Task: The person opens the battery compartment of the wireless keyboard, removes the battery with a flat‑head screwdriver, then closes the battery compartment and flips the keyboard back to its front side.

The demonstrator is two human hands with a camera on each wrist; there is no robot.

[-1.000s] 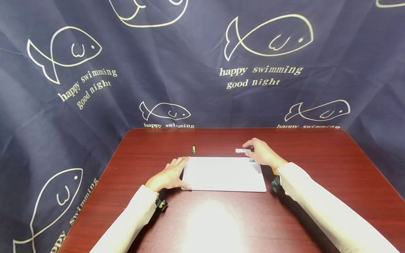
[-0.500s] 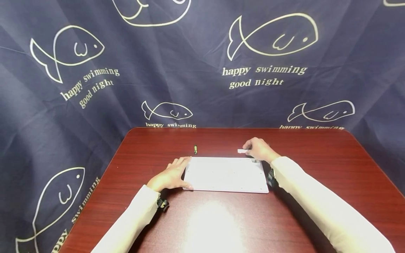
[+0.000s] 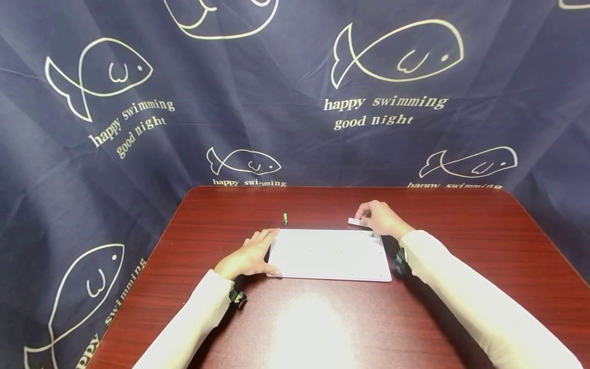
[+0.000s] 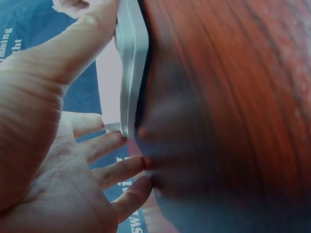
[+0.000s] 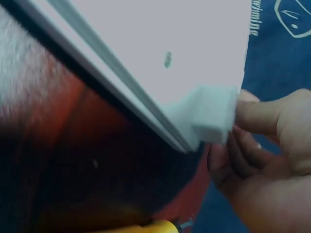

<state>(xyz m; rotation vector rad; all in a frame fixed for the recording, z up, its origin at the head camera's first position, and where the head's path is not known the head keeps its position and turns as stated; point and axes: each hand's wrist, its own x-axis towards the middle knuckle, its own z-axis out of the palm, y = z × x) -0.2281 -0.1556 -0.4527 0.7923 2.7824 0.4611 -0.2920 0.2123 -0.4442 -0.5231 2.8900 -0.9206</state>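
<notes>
A flat white keyboard (image 3: 327,254) lies face down on the table, small screw dots showing on its back. My left hand (image 3: 251,254) rests at its left end, thumb over the near corner; the left wrist view shows the fingers stretched along the keyboard's edge (image 4: 136,63). Just past the far right corner, my right hand (image 3: 380,218) pinches a small white strip (image 3: 355,221), its right end hidden by the fingers. Seen from the right wrist, the right hand (image 5: 272,155) is behind a raised white block (image 5: 211,114) on the keyboard's corner.
A small green and black battery (image 3: 285,219) lies beyond the keyboard's far edge, left of its middle. The red-brown table (image 3: 230,205) ends before a dark blue fish-print curtain (image 3: 295,102). Something yellow (image 5: 163,227) shows low in the right wrist view.
The white strip in my right hand has shifted slightly right and tilted, its right end lower. My left hand stays on the keyboard, and the battery lies where it was.
</notes>
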